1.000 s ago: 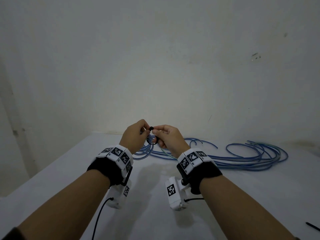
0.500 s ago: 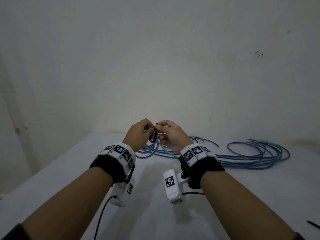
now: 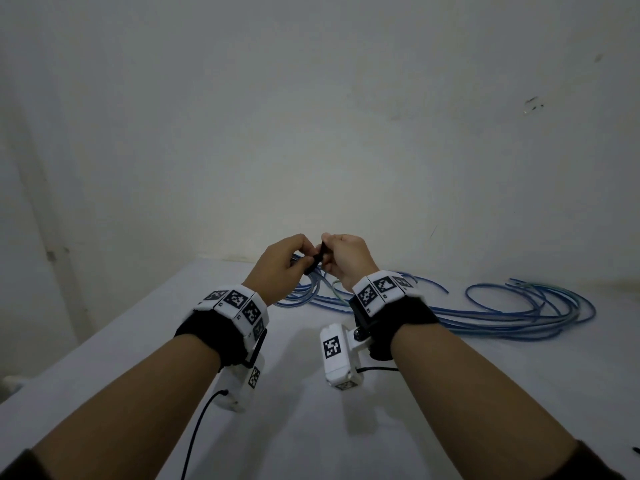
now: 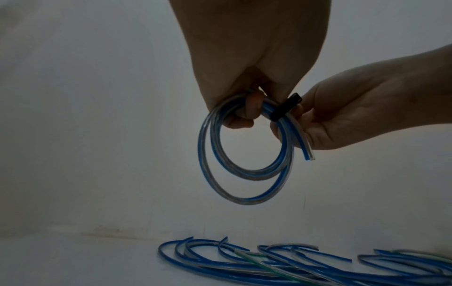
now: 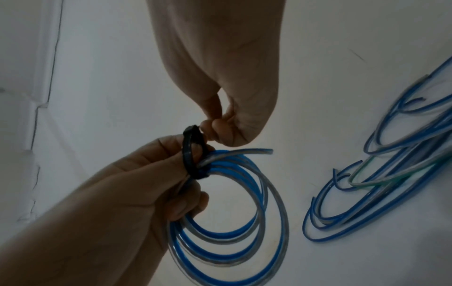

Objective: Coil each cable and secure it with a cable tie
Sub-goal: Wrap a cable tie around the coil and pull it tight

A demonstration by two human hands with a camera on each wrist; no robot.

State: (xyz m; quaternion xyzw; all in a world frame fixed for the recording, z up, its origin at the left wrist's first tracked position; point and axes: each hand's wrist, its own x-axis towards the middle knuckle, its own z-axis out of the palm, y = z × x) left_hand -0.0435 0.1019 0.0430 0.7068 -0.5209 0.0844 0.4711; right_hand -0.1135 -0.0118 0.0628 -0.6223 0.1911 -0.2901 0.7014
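Observation:
A short blue-and-clear cable is wound into a small coil [image 4: 244, 174] that hangs in the air above the table. My left hand [image 3: 298, 263] grips the top of the coil [image 5: 232, 241] with curled fingers. A black cable tie [image 4: 286, 109] is looped round the coil's strands just beside those fingers. My right hand [image 3: 329, 254] pinches the upper end of the tie [image 5: 189, 154] between thumb and forefinger. In the head view the tie [image 3: 315, 263] shows between the two hands, and the coil itself is mostly hidden behind them.
Several loose blue cables [image 3: 502, 317] lie spread on the white table [image 3: 294, 427] behind and to the right of my hands, close to the wall. Another black tie [image 3: 636, 460] lies at the table's right edge.
The tie's loop, round and open a second ago, has drawn narrow against the coil. Both hands have stayed together and lifted slightly.

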